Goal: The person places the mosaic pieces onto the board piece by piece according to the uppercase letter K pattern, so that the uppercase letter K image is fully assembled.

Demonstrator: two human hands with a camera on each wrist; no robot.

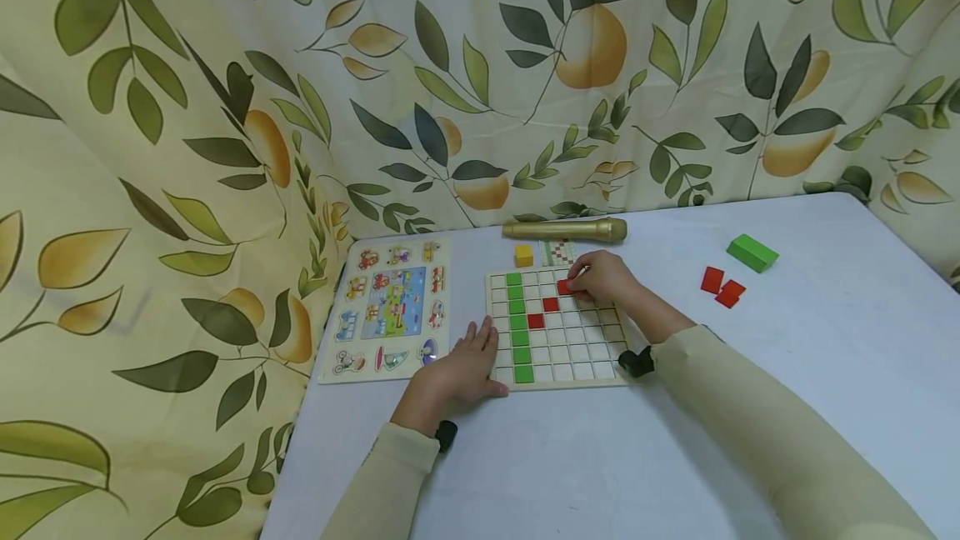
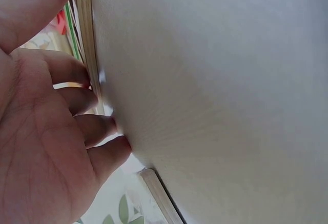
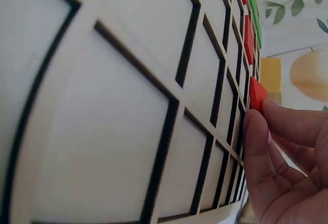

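A wooden grid board [image 1: 558,352] lies on the table, with a column of green tiles [image 1: 518,307] near its left side. Two red tiles, one [image 1: 536,321] lower and one [image 1: 551,304] higher, sit in its squares on a rising diagonal. At the upper part of the grid, my right hand [image 1: 606,277] pinches another red tile [image 3: 256,95] between thumb and fingertips; it looks tilted against the board in the right wrist view. My left hand [image 1: 463,362] rests at the board's left edge, fingers extended, with fingertips and thumb touching the edge [image 2: 88,34].
To the left lies a picture puzzle board [image 1: 393,302]. Behind the grid are a yellow block [image 1: 523,255], a patterned card [image 1: 557,252] and a gold microphone [image 1: 564,229]. Loose red tiles [image 1: 730,293] and a green block [image 1: 753,252] lie at right. A leaf-patterned curtain [image 1: 420,48] hangs behind.
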